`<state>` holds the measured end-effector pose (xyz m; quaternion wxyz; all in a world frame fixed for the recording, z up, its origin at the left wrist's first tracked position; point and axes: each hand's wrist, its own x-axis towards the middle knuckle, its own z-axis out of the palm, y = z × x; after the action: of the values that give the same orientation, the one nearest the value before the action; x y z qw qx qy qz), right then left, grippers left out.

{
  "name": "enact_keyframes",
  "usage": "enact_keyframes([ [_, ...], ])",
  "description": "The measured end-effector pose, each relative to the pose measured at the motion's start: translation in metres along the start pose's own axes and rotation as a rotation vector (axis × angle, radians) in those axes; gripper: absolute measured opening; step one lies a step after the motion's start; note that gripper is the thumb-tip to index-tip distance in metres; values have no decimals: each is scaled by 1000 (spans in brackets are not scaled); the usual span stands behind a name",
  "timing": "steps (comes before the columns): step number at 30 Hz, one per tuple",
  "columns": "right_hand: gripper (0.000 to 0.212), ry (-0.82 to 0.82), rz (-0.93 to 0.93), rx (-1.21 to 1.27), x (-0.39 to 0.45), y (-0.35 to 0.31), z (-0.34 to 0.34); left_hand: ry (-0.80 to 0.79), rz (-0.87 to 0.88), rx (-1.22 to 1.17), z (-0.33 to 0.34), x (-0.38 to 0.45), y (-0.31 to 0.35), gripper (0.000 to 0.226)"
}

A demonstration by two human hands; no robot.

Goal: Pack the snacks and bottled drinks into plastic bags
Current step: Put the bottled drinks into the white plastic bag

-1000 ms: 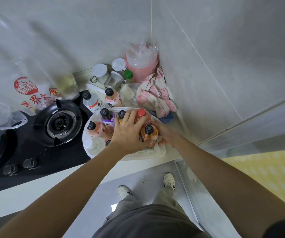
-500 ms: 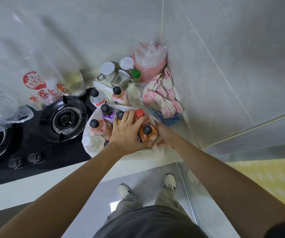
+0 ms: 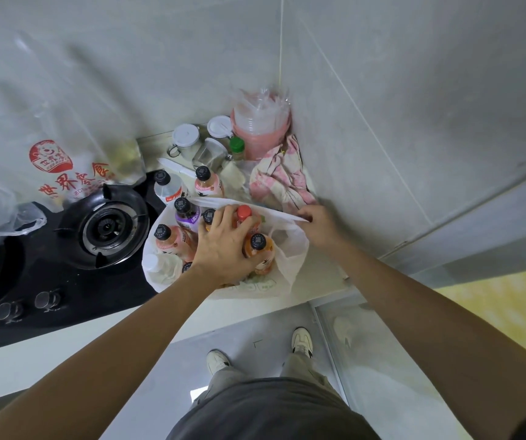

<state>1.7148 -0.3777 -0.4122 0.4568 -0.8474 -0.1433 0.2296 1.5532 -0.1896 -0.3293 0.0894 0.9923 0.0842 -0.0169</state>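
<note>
Currently we see the white plastic bag standing open on the pale countertop, just right of the gas burner, with several bottled drinks upright inside it. Our left hand reaches down into the bag among the bottles, its fingers spread and lying against the red-capped bottle and the black-capped orange bottle; we cannot tell whether the fingers close round either one. Our right hand pinches the far rim of the bag, and the rim runs as a taut white band from that hand toward the left. Inside the bag we also note a purple-labelled bottle, a pink bottle and a white-capped clear bottle near the left wall. Outside the bag, just behind it, stand a clear bottle with a red label and a second pink bottle. Further back, toward the tiled corner, we see a pink-and-white cloth, a pink container under clear film, a green-capped jar and two white-lidded jars. On the left of the hob, a printed plastic bag with red characters leans against the wall.
</note>
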Motion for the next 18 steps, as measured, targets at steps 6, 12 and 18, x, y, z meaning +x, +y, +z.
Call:
enact_keyframes([
  [6, 10, 97, -66, -41, -1, -12, -14, 0, -6, 11, 1, 1, -2, 68],
  [12, 18, 252, -28, -110, -3, -11, -13, 11, 2, 18, 4, 2, -4, 70],
  [18, 21, 257, -6, -262, -12, -19, -13, 5, -12, 13, 3, 2, -4, 70],
])
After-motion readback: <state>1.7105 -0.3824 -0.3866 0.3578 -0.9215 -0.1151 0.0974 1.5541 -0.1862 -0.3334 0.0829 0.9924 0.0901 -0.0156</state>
